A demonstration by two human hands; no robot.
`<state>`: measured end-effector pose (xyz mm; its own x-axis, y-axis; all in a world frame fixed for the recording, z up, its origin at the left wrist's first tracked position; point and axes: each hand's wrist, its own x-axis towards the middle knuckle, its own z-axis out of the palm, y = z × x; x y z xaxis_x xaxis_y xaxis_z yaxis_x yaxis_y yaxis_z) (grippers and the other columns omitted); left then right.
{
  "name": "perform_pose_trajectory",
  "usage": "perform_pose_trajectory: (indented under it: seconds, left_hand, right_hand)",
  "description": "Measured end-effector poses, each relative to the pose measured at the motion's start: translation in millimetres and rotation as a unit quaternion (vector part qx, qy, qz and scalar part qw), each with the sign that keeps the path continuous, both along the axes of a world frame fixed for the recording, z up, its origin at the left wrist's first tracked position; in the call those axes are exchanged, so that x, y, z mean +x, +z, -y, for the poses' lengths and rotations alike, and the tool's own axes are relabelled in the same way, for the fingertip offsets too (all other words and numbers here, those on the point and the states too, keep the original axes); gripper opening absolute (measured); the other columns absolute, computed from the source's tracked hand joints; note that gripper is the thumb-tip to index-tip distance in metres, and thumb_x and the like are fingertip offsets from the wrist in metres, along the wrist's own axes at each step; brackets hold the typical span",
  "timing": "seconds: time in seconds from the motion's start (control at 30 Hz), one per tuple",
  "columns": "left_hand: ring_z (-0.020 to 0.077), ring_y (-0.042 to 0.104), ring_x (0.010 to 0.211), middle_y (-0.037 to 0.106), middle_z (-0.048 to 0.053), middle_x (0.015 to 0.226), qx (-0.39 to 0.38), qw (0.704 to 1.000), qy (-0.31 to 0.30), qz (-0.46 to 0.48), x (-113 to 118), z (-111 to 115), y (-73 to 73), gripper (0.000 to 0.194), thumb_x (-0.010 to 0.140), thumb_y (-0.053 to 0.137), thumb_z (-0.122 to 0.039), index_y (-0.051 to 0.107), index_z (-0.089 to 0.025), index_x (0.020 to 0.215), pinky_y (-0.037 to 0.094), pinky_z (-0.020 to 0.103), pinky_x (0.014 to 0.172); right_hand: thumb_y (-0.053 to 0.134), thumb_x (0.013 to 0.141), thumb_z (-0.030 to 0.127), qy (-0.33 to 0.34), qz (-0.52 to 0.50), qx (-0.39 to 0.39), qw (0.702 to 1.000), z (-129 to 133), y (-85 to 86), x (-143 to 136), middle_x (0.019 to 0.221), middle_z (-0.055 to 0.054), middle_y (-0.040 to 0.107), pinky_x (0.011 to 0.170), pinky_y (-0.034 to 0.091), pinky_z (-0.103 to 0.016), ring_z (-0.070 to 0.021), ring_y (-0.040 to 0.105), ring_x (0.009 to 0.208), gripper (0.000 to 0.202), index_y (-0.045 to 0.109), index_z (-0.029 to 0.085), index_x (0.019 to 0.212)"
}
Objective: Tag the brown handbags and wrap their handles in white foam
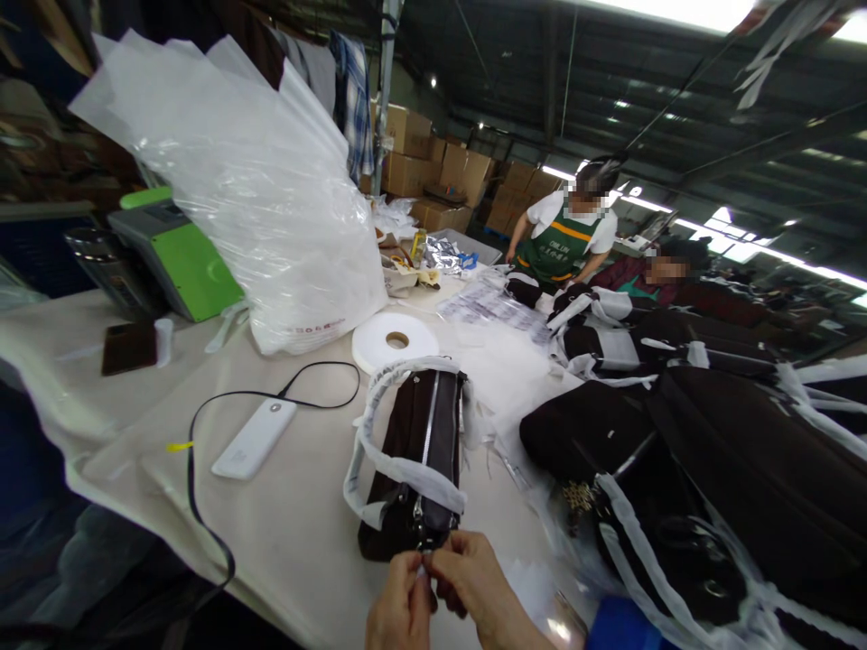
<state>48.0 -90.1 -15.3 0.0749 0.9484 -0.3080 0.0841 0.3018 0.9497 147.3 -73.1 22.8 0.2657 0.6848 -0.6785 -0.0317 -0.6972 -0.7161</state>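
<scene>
A small dark brown handbag (413, 420) with a silver zipper along its top lies on the table, one end towards me. Its handles (413, 469) are wrapped in white protective material. At the near end, small metal hardware (421, 533) hangs off the bag. My left hand (401, 603) pinches just below this hardware, thumb and fingers closed. Beside it, my right hand (474, 578) is closed too, its fingertips meeting those of the left. A whitish bit shows between the fingertips, too small to name.
Dark bags with wrapped straps (677, 451) are piled on the right. A white tape roll (369, 341), a white power bank (255, 440) with a black cable, and a big plastic bag of sheets (271, 208) lie left and behind. Across the table stands a co-worker in a green apron (559, 248); another person sits nearby.
</scene>
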Motion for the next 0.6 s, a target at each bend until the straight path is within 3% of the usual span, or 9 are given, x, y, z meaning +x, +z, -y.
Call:
perform_pose_trajectory:
  seconds: [0.2,0.43,0.6]
  left_hand:
    - [0.0037,0.026,0.029,0.049,-0.003,0.042,-0.167,0.974,-0.052,0.145,-1.8,-14.7,11.2,0.030,0.060,0.060,-0.042,0.055,-0.014,0.065,0.017,0.018,0.033]
    - [0.0021,0.028,0.028,0.046,-0.005,0.038,-0.259,0.933,-0.010,0.248,-2.9,-16.9,13.3,0.024,0.052,0.068,-0.032,0.054,-0.013,0.058,0.018,0.016,0.031]
    - [0.0030,0.033,0.029,0.048,-0.003,0.043,-0.339,0.897,0.008,0.283,-5.4,-19.8,11.4,0.020,0.050,0.071,-0.018,0.055,-0.010,0.059,0.020,0.016,0.032]
  right_hand:
    - [0.049,0.056,0.022,0.069,-0.032,0.031,0.997,7.2,6.6,17.4,0.042,0.005,0.049,0.036,0.021,-0.018,-0.0049,0.038,0.035,0.007,0.051,0.016,0.055]
    - [0.047,0.067,0.019,0.161,0.145,0.136,0.967,16.1,17.5,20.1,0.054,0.002,0.055,0.050,0.035,-0.022,-0.0111,0.049,0.052,0.014,0.060,0.017,0.062]
    - [0.045,0.076,0.020,0.154,0.227,0.165,0.947,27.2,8.7,17.1,0.070,-0.002,0.061,0.064,0.038,-0.026,-0.0165,0.055,0.068,0.010,0.055,0.019,0.075]
